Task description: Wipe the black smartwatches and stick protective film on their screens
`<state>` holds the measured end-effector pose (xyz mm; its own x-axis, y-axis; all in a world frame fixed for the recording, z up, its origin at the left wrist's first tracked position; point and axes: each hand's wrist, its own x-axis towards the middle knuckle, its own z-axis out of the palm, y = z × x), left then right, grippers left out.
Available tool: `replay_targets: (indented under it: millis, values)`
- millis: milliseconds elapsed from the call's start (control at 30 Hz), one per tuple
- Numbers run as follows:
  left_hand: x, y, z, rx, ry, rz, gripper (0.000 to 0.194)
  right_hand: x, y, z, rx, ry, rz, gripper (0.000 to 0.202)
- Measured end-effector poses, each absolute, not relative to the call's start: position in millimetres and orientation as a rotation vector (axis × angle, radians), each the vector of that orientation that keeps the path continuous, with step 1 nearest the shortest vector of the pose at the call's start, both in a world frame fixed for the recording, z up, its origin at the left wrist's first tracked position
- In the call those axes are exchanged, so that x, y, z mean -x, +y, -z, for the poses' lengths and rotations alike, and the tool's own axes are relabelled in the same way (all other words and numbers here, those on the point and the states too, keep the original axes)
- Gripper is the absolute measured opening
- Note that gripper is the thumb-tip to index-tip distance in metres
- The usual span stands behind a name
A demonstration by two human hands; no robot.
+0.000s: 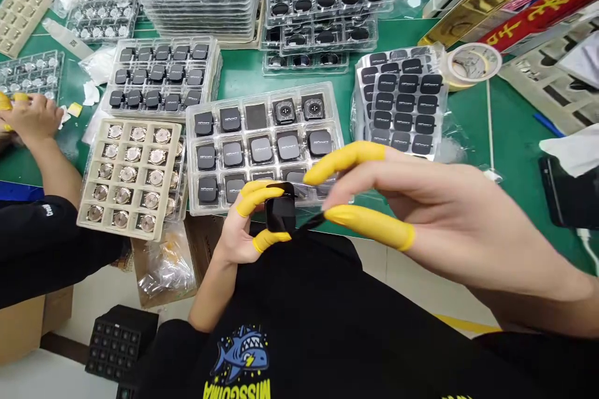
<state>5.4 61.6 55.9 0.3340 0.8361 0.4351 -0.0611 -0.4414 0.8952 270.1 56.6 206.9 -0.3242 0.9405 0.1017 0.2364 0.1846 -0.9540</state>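
My left hand (234,235), with yellow finger cots on thumb and forefinger, grips a black square smartwatch body (281,212) by its edges. My right hand (449,212) is just to the right, also in yellow finger cots. Its thumb and a finger pinch a thin black piece (311,222), blurred, whose near end reaches the watch body's lower right edge; whether they touch I cannot tell. Behind both hands lies a clear plastic tray (334,113) of square watch bodies, most with printed dark covers and two showing their sensor backs.
Sheets of black square stickers (407,103) lie right of the tray, beside a tape roll (473,65). Stacked trays (201,12) stand behind. A beige tray of round watches (131,177) sits at left, near a co-worker's hand (35,115). A phone (568,199) is at right.
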Motion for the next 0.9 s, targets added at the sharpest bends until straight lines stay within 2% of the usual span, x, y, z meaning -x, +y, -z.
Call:
replay_targets:
  millis: [433,900]
  values:
    - [-5.1,66.6,-43.6,-1.736,0.658,-1.355,0.073,-245.8,90.2,-190.7,1.099,-1.849,-1.352,0.014]
    - [-4.6,65.5,-42.0,-1.727,0.688,-1.306,0.077,-241.6,89.9,-182.2,1.121,-1.866,-1.281,0.013]
